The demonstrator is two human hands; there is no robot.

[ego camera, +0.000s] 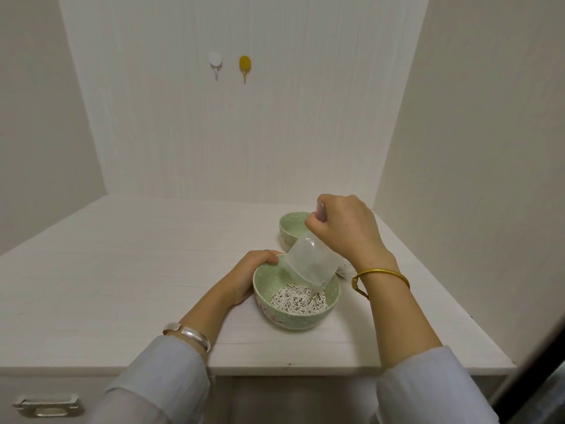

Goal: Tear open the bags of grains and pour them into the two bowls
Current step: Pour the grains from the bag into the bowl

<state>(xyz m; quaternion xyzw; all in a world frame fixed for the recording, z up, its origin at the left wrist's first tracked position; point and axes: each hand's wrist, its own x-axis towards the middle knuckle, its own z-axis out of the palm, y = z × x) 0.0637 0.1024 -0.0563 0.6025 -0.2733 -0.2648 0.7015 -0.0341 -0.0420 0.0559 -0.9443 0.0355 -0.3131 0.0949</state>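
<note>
A person stands at a white table (pixel 122 270), seen from a camera worn on the head. The pouring step appears to be nearly done for the first bowl. The right hand (pixel 345 228) pinches the closed end of a clear plastic bag (pixel 308 264) and holds it upended, with the torn mouth dipping inside the near bowl (pixel 296 301). The bag looks almost empty; whether any grains remain inside cannot be told. A heap of pale, stick-shaped grains (pixel 298 298) lies in the bottom of that green bowl.

The left hand (pixel 253 273) steadies the near bowl, fingers curled over its rim at about ten o'clock, the palm against the outer wall. The bag hangs directly above the bowl's centre, between the two hands, touching or nearly touching the rim at twelve o'clock.

A second green bowl (pixel 292 228) sits just beyond, at about one o'clock from the first, partly hidden by the right hand; what is inside cannot be seen. Something speckled (pixel 344 269) shows just under the right wrist, too hidden to identify.

The likely next move is to lift the emptied bag clear, set it aside and turn to the far bowl.
</note>
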